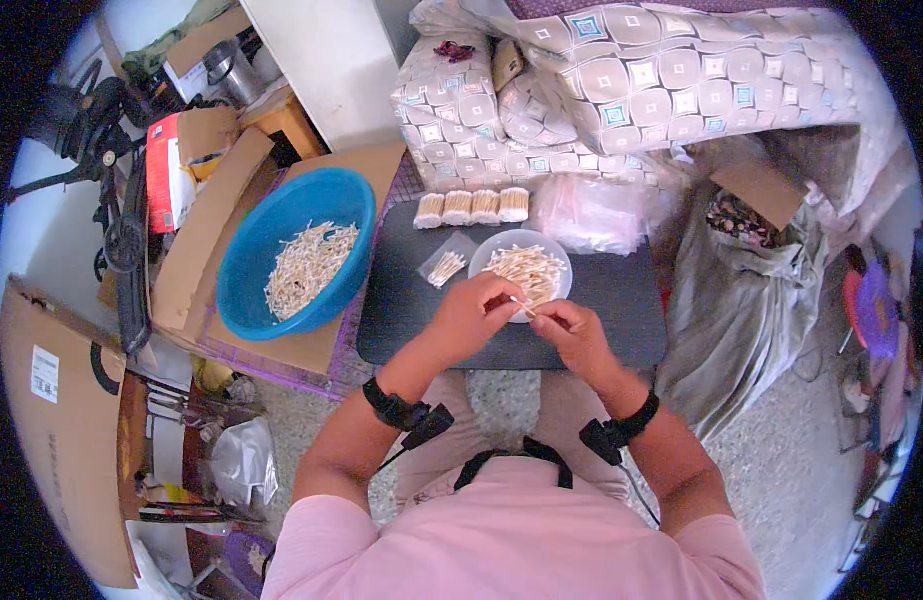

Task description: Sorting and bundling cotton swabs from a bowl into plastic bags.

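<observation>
Over the near rim of a white bowl, my two hands are pinched close together. A cotton swab spans the small gap between them. My left hand grips its white-tipped end, and my right hand pinches the other end. Many loose cotton swabs fill the bowl. Left of it lies a small clear bag with several swabs on it or in it; which, I cannot tell. Packed swab bundles stand in a row behind, beside a stack of clear plastic bags.
The dark low table carries the bowl. At its left a large blue basin holds a heap of swabs, resting on cardboard. A patterned bedding pile rises behind the table. A grey cloth sack stands on the right.
</observation>
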`<state>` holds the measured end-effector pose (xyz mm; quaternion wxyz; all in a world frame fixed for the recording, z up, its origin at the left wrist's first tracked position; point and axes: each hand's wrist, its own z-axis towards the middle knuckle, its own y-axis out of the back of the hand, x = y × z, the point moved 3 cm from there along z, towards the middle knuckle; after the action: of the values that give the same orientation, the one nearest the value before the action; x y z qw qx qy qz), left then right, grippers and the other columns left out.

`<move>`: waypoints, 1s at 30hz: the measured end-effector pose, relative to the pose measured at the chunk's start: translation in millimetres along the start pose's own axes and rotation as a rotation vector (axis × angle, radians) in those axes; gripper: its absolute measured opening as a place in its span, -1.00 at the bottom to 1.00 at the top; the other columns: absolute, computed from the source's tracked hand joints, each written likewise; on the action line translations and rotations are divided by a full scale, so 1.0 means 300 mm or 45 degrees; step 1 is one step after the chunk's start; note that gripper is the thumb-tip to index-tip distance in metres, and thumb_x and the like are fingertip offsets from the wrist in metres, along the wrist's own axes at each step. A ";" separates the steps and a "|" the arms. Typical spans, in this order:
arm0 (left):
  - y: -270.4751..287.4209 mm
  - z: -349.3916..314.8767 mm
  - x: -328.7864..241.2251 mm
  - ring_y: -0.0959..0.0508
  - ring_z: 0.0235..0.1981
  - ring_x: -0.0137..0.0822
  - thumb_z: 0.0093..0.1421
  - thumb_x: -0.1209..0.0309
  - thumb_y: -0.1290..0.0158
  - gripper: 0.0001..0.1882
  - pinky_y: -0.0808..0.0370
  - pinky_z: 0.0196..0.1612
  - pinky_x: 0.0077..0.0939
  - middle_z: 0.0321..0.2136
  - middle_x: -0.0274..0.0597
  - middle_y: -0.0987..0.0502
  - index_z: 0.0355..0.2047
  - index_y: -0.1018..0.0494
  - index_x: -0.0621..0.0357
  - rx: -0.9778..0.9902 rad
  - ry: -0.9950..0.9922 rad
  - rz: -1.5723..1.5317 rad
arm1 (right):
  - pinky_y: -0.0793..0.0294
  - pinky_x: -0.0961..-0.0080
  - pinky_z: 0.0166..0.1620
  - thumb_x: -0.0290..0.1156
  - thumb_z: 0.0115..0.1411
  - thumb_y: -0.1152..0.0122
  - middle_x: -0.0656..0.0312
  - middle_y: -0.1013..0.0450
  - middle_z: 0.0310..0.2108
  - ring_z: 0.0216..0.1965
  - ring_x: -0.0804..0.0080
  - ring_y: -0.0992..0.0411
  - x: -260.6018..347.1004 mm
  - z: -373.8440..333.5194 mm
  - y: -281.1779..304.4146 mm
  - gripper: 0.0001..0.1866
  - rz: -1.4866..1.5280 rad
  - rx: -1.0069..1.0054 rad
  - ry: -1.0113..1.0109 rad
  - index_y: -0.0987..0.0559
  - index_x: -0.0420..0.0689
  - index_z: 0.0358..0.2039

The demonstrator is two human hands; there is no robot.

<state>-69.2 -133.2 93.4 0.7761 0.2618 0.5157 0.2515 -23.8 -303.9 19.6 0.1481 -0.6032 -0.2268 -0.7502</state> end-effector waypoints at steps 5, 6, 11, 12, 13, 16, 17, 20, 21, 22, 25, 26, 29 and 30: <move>-0.012 -0.022 0.017 -0.47 -0.49 -0.47 0.11 0.44 -0.11 -0.85 -0.40 -0.41 -0.57 -0.42 -0.22 -0.52 -0.30 -0.52 0.20 -0.066 0.207 -0.226 | -0.41 0.61 -0.37 -0.47 0.11 -0.22 0.25 -0.50 -0.47 -0.45 0.60 -0.41 0.007 -0.007 -0.021 -0.90 0.092 -0.077 0.003 -0.54 -0.21 -0.36; -0.015 -0.025 0.019 -0.47 -0.49 -0.47 0.11 0.44 -0.11 -0.85 -0.40 -0.41 -0.57 -0.42 -0.22 -0.52 -0.30 -0.52 0.20 -0.064 0.208 -0.228 | -0.41 0.61 -0.37 -0.47 0.11 -0.22 0.25 -0.50 -0.47 -0.45 0.60 -0.41 0.000 -0.008 -0.023 -0.90 0.091 -0.078 0.000 -0.54 -0.21 -0.36; -0.034 -0.052 0.054 -0.47 -0.50 -0.55 0.17 0.43 -0.06 -0.84 -0.42 -0.45 -0.64 -0.47 -0.31 -0.53 -0.28 -0.53 0.22 -0.046 0.401 -0.458 | -0.41 0.63 -0.36 -0.47 0.09 -0.25 0.30 -0.49 -0.44 -0.42 0.63 -0.40 -0.003 -0.006 -0.005 -0.88 0.180 -0.182 -0.005 -0.53 -0.19 -0.36; -0.050 -0.063 0.074 -0.47 -0.50 -0.55 0.17 0.43 -0.06 -0.84 -0.42 -0.45 -0.64 -0.47 -0.31 -0.53 -0.28 -0.53 0.22 -0.046 0.403 -0.459 | -0.41 0.63 -0.36 -0.47 0.09 -0.25 0.30 -0.49 -0.44 -0.42 0.63 -0.40 0.008 -0.006 -0.001 -0.88 0.179 -0.182 -0.007 -0.53 -0.19 -0.36; -0.072 -0.072 0.091 -0.47 -0.51 -0.57 0.18 0.42 -0.06 -0.85 -0.42 -0.46 -0.66 -0.49 -0.34 -0.52 -0.29 -0.53 0.22 -0.011 0.481 -0.570 | -0.41 0.64 -0.35 -0.47 0.10 -0.25 0.32 -0.48 -0.44 -0.42 0.64 -0.40 0.026 -0.007 0.002 -0.89 0.207 -0.173 -0.012 -0.53 -0.19 -0.36; -0.119 -0.093 0.104 -0.46 -0.53 -0.59 0.20 0.41 -0.05 -0.87 -0.41 -0.47 -0.69 -0.51 -0.38 -0.51 -0.31 -0.51 0.21 0.080 0.547 -0.751 | -0.41 0.65 -0.34 -0.48 0.12 -0.22 0.34 -0.47 -0.44 -0.41 0.65 -0.39 0.044 -0.008 -0.004 -0.90 0.245 -0.109 0.009 -0.52 -0.19 -0.36; -0.133 -0.091 0.096 -0.45 -0.54 -0.60 0.20 0.41 -0.05 -0.88 -0.41 -0.48 -0.70 -0.52 -0.39 -0.50 -0.33 -0.50 0.20 0.133 0.535 -0.818 | -0.41 0.65 -0.34 -0.49 0.13 -0.21 0.34 -0.47 -0.44 -0.40 0.66 -0.39 0.047 -0.010 -0.007 -0.92 0.257 -0.053 0.038 -0.51 -0.20 -0.36; -0.164 -0.081 0.088 -0.42 -0.56 -0.60 0.19 0.41 -0.07 -0.90 -0.39 -0.51 -0.70 -0.53 -0.39 -0.49 -0.37 -0.47 0.19 0.139 0.515 -0.910 | -0.42 0.66 -0.32 -0.48 0.16 -0.18 0.32 -0.47 -0.42 -0.39 0.66 -0.40 0.025 -0.022 -0.002 -0.93 0.269 -0.043 0.071 -0.51 -0.20 -0.37; -0.169 -0.079 0.083 -0.42 -0.56 -0.60 0.19 0.41 -0.07 -0.90 -0.39 -0.51 -0.70 -0.53 -0.39 -0.49 -0.37 -0.47 0.19 0.148 0.510 -0.913 | -0.42 0.66 -0.32 -0.48 0.16 -0.18 0.32 -0.47 -0.42 -0.39 0.66 -0.40 0.017 -0.024 0.005 -0.93 0.265 -0.053 0.071 -0.51 -0.20 -0.37; -0.171 -0.077 0.082 -0.42 -0.55 -0.60 0.20 0.41 -0.06 -0.89 -0.38 -0.51 -0.70 -0.53 -0.39 -0.48 -0.38 -0.47 0.19 0.157 0.503 -0.847 | -0.43 0.65 -0.32 -0.46 0.19 -0.15 0.30 -0.47 -0.40 -0.38 0.64 -0.41 0.016 -0.024 0.009 -0.92 0.190 -0.040 0.099 -0.50 -0.20 -0.36; -0.158 -0.064 0.083 -0.42 -0.53 -0.59 0.22 0.37 -0.02 -0.85 -0.38 -0.48 -0.69 -0.51 -0.38 -0.49 -0.33 -0.48 0.19 0.074 0.485 -0.797 | -0.47 0.62 -0.32 -0.43 0.23 -0.07 0.26 -0.47 -0.37 -0.37 0.61 -0.44 0.029 -0.032 0.013 -0.89 0.194 -0.023 0.065 -0.48 -0.19 -0.30; -0.142 -0.059 0.085 -0.43 -0.52 -0.58 0.24 0.34 0.00 -0.81 -0.40 -0.45 -0.67 -0.49 -0.37 -0.50 -0.27 -0.49 0.20 -0.024 0.478 -0.809 | -0.49 0.59 -0.32 -0.42 0.26 -0.03 0.24 -0.48 -0.35 -0.37 0.58 -0.45 0.040 -0.035 0.008 -0.87 0.277 -0.013 0.004 -0.46 -0.19 -0.26; -0.100 -0.045 0.069 -0.44 -0.49 -0.58 0.27 0.30 0.05 -0.74 -0.39 -0.43 -0.68 -0.48 -0.37 -0.50 -0.18 -0.50 0.19 -0.004 0.435 -0.873 | -0.52 0.55 -0.34 -0.40 0.29 0.04 0.21 -0.48 -0.34 -0.40 0.54 -0.47 0.075 -0.036 -0.020 -0.85 0.366 0.102 -0.263 -0.42 -0.19 -0.20; -0.094 -0.044 0.064 -0.44 -0.49 -0.58 0.27 0.30 0.05 -0.74 -0.39 -0.43 -0.68 -0.48 -0.37 -0.50 -0.18 -0.50 0.19 -0.018 0.433 -0.874 | -0.52 0.55 -0.34 -0.40 0.29 0.04 0.21 -0.48 -0.34 -0.40 0.54 -0.47 0.072 -0.032 -0.033 -0.85 0.360 0.114 -0.260 -0.42 -0.19 -0.20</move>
<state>-71.6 -139.4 57.3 0.7202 0.0229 0.6931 0.0204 -41.8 -299.3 37.3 0.2549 -0.6948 -0.1870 -0.6459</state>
